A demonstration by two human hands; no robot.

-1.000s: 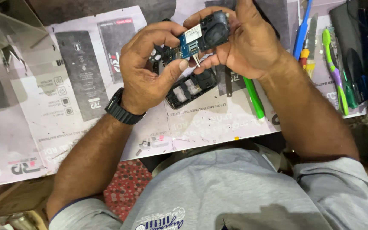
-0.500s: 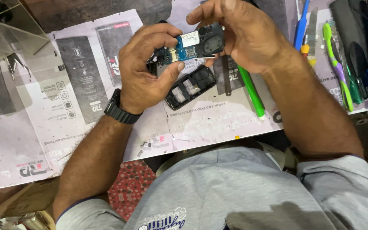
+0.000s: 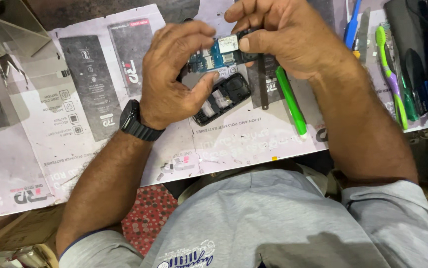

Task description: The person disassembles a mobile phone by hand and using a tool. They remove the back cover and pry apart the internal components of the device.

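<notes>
Left side of the table (image 3: 35,164) is open paper, easy passage. Right's crowded: green stick (image 3: 291,101), toothbrush (image 3: 391,74), black phone shell (image 3: 222,98) underneath.

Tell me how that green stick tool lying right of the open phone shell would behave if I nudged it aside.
The green stick tool looks slim and straight, so it would probably slide easily on the printed paper sheet. If its shaft is round, it may roll; I cannot tell. It seems light and stiff, likely plastic. It lies free beside the right hand, touching nothing that would hold it.
</notes>
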